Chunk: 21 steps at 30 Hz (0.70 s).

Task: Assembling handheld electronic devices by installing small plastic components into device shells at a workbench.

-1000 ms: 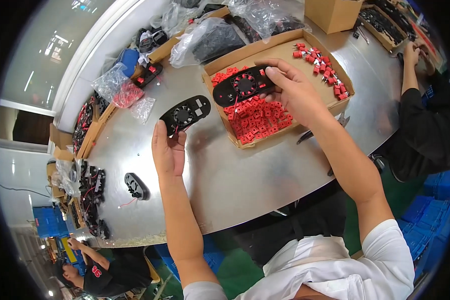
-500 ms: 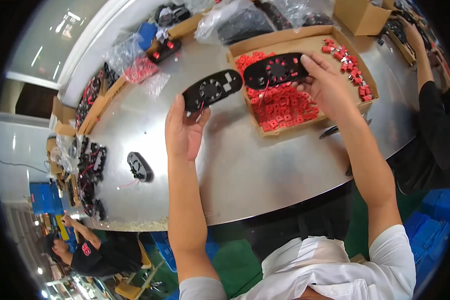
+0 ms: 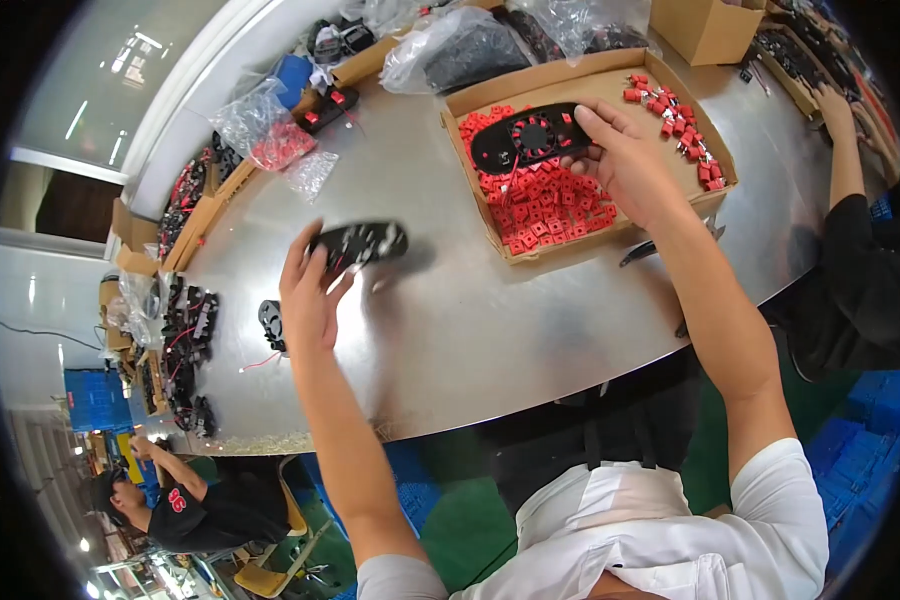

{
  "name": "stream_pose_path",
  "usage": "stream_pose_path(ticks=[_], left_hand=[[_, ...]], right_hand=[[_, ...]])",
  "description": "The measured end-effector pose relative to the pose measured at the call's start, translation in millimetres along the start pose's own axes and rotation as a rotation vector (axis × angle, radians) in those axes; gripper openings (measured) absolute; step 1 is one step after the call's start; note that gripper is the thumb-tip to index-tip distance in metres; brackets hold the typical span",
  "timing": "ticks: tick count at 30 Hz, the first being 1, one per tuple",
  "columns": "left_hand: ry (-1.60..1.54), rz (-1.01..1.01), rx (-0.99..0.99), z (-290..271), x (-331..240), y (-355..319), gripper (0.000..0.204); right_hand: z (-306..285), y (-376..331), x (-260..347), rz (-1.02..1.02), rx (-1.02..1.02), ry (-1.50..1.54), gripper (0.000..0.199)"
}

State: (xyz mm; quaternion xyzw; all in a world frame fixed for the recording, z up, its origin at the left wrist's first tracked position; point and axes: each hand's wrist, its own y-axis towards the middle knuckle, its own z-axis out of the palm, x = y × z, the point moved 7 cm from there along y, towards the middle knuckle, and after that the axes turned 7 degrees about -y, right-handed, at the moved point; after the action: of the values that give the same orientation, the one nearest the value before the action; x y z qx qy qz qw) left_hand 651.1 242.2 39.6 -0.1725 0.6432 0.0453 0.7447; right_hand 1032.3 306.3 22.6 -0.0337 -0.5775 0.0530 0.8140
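Observation:
My left hand [image 3: 313,300] grips a black oval fan housing [image 3: 365,245], smeared by motion, above the metal table left of the cardboard tray. Between the thumb and fingers of my right hand [image 3: 615,145] is a second black oval fan housing [image 3: 530,138], with a round fan at its middle and a thin wire hanging down. It hovers over the shallow cardboard tray [image 3: 467,217], above a heap of small red square parts [image 3: 555,212]. Partly hidden behind my left hand, another dark fan unit [image 3: 270,322] with a red wire lies on the table.
Pliers [image 3: 638,252] lie beside the tray. Red parts with metal pins [image 3: 682,128] sit along its right side. Black units with wires [image 3: 185,340] line the table's left end. Plastic bags [image 3: 260,130] lie at the back. A co-worker's hand [image 3: 835,110] is at the far right.
My left hand has moved left and nearer with its fan housing, away from the other one. My right hand with its housing shows slightly farther left in view.

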Motion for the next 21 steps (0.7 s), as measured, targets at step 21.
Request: stream_pose_path(ticks=[21], left_hand=[[1.215,0.551,-0.686,-205.1,-73.7,49.6,0.079]], right_hand=[[-33.8,-16.1,43.7,-0.001,0.032,0.014,0.028]])
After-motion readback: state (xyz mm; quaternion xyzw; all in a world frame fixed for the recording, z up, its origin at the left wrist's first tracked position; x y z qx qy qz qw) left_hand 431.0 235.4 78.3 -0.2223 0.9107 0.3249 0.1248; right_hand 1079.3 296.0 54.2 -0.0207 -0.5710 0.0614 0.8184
